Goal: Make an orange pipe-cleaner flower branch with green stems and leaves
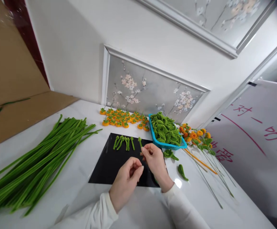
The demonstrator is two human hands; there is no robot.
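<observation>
Over the black mat (pixel 102 168), my right hand (pixel 154 160) pinches the lower end of a short green pipe-cleaner piece (pixel 140 140) with a knobbed top. My left hand (pixel 127 178) is closed beside it, thumb and forefinger together; anything between the fingertips is too small to make out. Several similar short green pieces (pixel 124 142) lie in a row along the mat's far part. A blue basket (pixel 154 137) heaped with green fuzzy leaves (pixel 164 127) stands just beyond my right hand. Loose green leaves (pixel 169 154) lie beside that hand.
Long green pipe cleaners (pixel 45 162) lie in a big bundle at the left. Small orange flower-like pieces with green tops (pixel 121 118) stand in rows by the wall. Orange flowers on stems (pixel 195 135) lie right of the basket, near thin sticks (pixel 202 162) and another green leaf (pixel 182 172).
</observation>
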